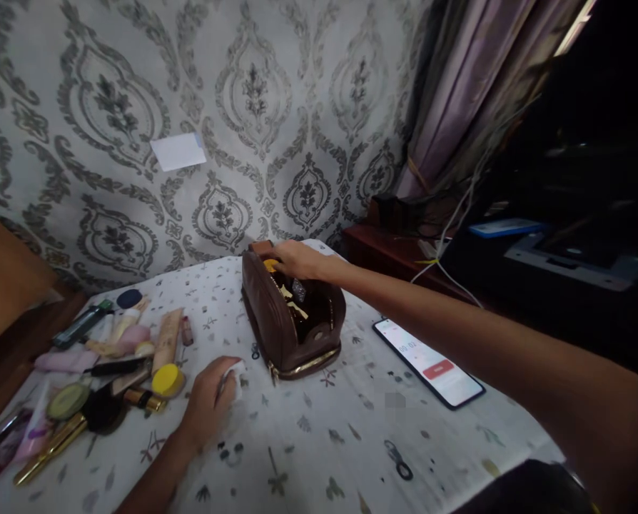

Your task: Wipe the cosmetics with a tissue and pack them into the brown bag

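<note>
A brown zip-up cosmetic bag (268, 314) stands unzipped on the table, its mouth wide. My right hand (297, 260) reaches over its far end, fingers curled down into the opening beside a yellow round item (270, 265); what they hold, if anything, is hidden. A small dark glittery piece (298, 289) shows inside the bag. To the bag's left, my left hand (212, 392) rests low over the cloth, closed around a crumpled white tissue or wipe (238, 375).
Loose makeup lies at left: a yellow-lidded jar (168, 380), a beige tube (168, 341), a gold-handled brush (51, 448) and several others. A phone (431, 364) with a lit timer screen lies right of the bag, beneath my right forearm. Patterned wallpaper (308, 193) rises behind.
</note>
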`<action>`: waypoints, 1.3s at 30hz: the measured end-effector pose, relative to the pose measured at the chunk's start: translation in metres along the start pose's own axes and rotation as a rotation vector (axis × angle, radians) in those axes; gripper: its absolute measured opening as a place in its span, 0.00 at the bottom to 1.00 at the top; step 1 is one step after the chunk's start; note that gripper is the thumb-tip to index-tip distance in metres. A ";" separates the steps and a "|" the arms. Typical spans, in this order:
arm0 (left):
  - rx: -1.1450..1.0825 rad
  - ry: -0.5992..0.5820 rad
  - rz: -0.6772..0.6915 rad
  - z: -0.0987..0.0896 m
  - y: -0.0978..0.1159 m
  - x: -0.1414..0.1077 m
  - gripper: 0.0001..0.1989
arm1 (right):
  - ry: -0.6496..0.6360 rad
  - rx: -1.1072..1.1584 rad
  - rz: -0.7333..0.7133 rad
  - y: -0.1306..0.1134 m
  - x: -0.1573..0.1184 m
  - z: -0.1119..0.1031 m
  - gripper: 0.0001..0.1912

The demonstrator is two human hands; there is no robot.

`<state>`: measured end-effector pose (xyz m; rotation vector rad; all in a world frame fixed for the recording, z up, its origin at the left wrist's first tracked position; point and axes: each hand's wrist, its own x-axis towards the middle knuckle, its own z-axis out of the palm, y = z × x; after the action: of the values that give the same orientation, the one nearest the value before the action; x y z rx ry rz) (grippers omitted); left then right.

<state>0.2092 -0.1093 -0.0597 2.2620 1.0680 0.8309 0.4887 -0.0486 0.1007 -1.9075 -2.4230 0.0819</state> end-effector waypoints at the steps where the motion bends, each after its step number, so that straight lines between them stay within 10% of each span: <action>1: 0.003 -0.009 0.014 0.000 0.001 0.001 0.17 | -0.004 -0.018 0.006 -0.004 -0.011 -0.001 0.16; 9: 0.089 -0.171 0.268 -0.004 0.021 -0.007 0.17 | -0.201 -0.205 -0.041 -0.039 -0.087 0.014 0.13; 14: 0.229 -0.203 0.288 -0.027 0.017 -0.038 0.17 | 0.119 -0.083 0.065 -0.047 -0.117 0.030 0.13; 20: 0.214 0.134 0.065 -0.083 -0.017 -0.061 0.16 | 0.525 0.425 -0.066 -0.089 -0.143 0.060 0.15; 31: 0.445 0.690 -0.491 -0.244 -0.107 -0.076 0.22 | 0.069 0.809 -0.189 -0.183 -0.075 0.134 0.18; 39: 0.436 0.527 -0.650 -0.264 -0.148 -0.111 0.14 | 0.252 0.852 -0.101 -0.221 -0.009 0.178 0.27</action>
<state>-0.1068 -0.0684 -0.0092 1.8104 2.2527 0.9845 0.2632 -0.1102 -0.0604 -1.3061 -1.8505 0.6917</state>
